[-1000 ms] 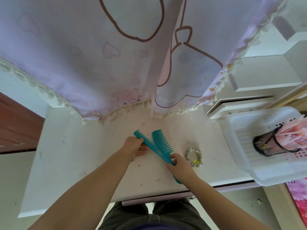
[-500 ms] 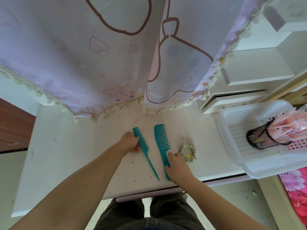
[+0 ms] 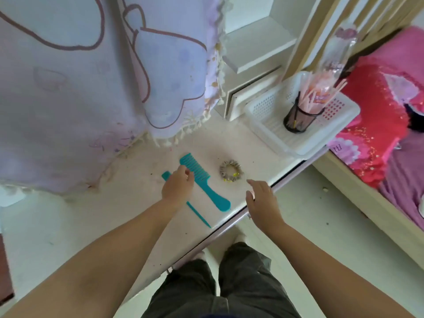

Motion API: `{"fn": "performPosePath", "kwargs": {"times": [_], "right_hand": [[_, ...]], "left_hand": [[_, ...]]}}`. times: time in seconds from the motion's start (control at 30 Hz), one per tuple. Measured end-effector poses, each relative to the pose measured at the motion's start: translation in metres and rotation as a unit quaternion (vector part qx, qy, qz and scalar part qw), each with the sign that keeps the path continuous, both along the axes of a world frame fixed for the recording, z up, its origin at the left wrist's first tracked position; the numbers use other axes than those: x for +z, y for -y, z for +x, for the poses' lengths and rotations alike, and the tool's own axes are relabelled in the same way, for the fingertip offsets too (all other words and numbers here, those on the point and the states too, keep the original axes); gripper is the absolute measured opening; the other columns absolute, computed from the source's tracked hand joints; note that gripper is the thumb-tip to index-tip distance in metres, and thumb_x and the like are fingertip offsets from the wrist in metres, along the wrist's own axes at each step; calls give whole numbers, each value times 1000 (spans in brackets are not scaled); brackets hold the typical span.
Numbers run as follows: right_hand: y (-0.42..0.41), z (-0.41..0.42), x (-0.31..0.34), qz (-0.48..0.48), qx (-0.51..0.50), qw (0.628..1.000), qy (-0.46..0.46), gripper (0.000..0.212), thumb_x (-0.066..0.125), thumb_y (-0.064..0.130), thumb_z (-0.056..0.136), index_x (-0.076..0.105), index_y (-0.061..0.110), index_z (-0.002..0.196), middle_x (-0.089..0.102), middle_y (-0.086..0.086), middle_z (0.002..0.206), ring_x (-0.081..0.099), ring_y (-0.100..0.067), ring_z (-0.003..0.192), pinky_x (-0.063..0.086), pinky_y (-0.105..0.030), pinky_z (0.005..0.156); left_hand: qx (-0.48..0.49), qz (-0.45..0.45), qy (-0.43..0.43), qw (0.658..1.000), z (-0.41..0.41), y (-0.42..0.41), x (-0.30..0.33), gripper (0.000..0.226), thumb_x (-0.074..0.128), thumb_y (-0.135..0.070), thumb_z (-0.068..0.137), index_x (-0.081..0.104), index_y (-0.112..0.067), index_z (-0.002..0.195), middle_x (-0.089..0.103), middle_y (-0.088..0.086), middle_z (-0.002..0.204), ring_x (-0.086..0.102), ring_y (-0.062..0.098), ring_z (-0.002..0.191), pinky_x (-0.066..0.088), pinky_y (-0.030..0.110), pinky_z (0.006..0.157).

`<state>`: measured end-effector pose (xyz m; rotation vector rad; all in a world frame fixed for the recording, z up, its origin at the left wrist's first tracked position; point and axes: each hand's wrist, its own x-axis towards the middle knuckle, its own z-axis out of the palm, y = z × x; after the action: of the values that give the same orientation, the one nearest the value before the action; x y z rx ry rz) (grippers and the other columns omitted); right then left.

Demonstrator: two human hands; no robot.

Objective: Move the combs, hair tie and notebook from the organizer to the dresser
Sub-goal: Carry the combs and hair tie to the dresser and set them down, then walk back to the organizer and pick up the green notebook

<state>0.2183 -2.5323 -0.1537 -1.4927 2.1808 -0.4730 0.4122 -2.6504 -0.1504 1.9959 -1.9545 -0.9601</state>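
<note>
Two teal combs, the wide-tooth comb (image 3: 202,180) and the tail comb (image 3: 197,214), lie on the worktop (image 3: 96,216) just beside the hair tie (image 3: 230,173). My left hand (image 3: 177,187) rests over the tail comb, its grip half curled; whether it pinches the comb, I cannot tell. My right hand (image 3: 261,200), near the hair tie, is open and empty. I judge only the notebook is left; inside the organizer (image 3: 305,145) I cannot make it out.

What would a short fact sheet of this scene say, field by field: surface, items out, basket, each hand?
Surface: white dresser top
Items out: wide-tooth comb, tail comb, hair tie, lying apart
Basket: white organizer holding a black mesh cup; no notebook visible
Left hand: over the tail comb, grip unclear
Right hand: open, empty, at the dresser edge
</note>
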Motion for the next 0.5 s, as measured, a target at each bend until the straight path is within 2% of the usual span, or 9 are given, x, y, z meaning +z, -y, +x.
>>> {"fn": "performPosePath", "kwargs": {"times": [0.07, 0.13, 0.27, 0.37, 0.5], "right_hand": [[-32, -18, 1, -6, -50, 996, -74, 41, 41, 25, 95, 41, 16, 135, 46, -7, 137, 42, -27, 126, 32, -43, 106], [-71, -34, 0, -2, -101, 988, -116, 43, 43, 28, 94, 40, 17, 135, 44, -9, 141, 38, -29, 131, 27, -48, 109], [-171, -59, -5, 65, -211, 963, -154, 51, 38, 36, 94, 30, 20, 142, 36, -7, 149, 28, -26, 141, 12, -56, 114], [-263, -72, -3, 87, -295, 938, -160, 54, 32, 41, 93, 29, 21, 143, 37, -8, 150, 29, -27, 141, 9, -57, 113], [-409, -85, 1, 108, -408, 894, -153, 55, 35, 41, 93, 28, 22, 144, 34, -8, 152, 25, -27, 142, 6, -57, 112]], "left_hand": [[-128, -24, -17, 991, -36, -23, 10, 25, 42, -26, 94, 52, -8, 108, 61, 18, 109, 56, 35, 102, 44, 42, 81], [-263, -69, -16, 962, -73, -54, 17, 27, 43, -22, 92, 50, -7, 114, 56, 19, 113, 53, 35, 104, 44, 45, 84], [-439, -185, -5, 879, -144, -128, 24, 36, 48, -21, 88, 52, -3, 120, 56, 19, 117, 53, 37, 107, 43, 44, 87], [-536, -216, -1, 816, -194, -199, 24, 44, 51, -24, 88, 48, -7, 129, 50, 19, 133, 47, 35, 122, 37, 44, 101], [-649, -247, -23, 719, -259, -323, 19, 48, 54, -25, 87, 49, -6, 131, 47, 24, 136, 46, 38, 124, 33, 51, 104]]}}
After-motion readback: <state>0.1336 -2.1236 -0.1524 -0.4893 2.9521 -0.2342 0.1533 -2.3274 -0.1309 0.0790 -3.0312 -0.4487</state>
